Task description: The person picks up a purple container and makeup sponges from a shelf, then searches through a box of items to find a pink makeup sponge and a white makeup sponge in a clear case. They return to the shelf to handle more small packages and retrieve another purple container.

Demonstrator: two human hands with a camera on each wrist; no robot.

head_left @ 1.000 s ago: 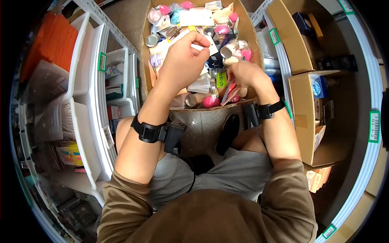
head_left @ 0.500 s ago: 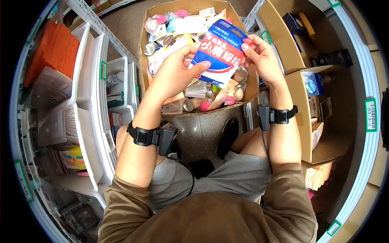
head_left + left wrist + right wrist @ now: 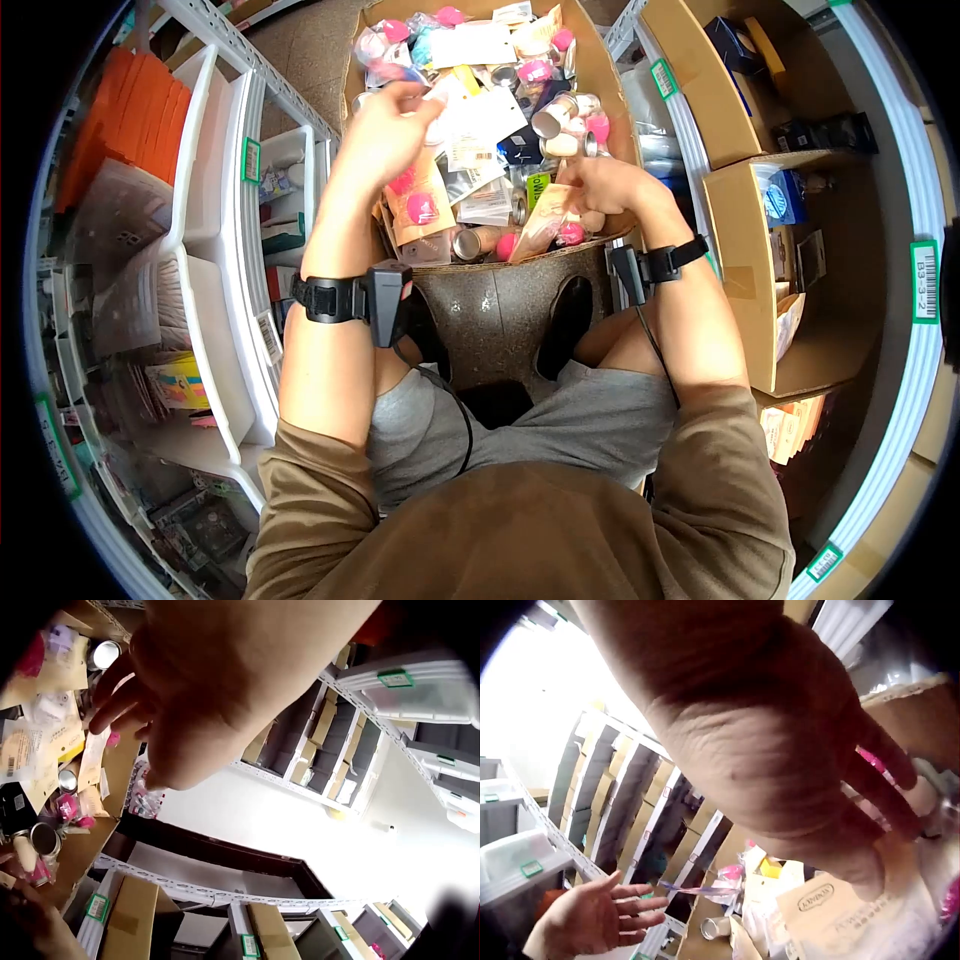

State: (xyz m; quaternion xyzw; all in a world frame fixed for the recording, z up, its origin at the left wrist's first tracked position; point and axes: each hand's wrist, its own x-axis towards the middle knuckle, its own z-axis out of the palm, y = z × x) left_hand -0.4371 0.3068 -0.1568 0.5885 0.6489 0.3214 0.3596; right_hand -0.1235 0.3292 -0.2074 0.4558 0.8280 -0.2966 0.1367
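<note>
My left hand [image 3: 385,135] is over the left part of a cardboard box [image 3: 352,70] full of small packets and jars. In the right wrist view its fingers are spread, with a thin blue-and-red packet [image 3: 694,889] in the air just off the fingertips. That packet [image 3: 395,72] is blurred beyond the hand in the head view. At the box's near right, my right hand [image 3: 608,185] pinches a tan card packet [image 3: 545,222] between thumb and fingers. Printed lettering shows on the card [image 3: 817,904] in the right wrist view.
White bins [image 3: 205,150] with orange packets [image 3: 135,120] line the left shelf. Open cardboard bins [image 3: 735,230] stand on the right shelf. In the box lie pink sponges [image 3: 422,208], silver-lidded jars [image 3: 468,242] and white cards [image 3: 470,45].
Half a second ago both hands held the blue-and-red packet. The left hand has swung left and the packet has left its fingers. The right hand has lowered and pinches the tan card packet.
</note>
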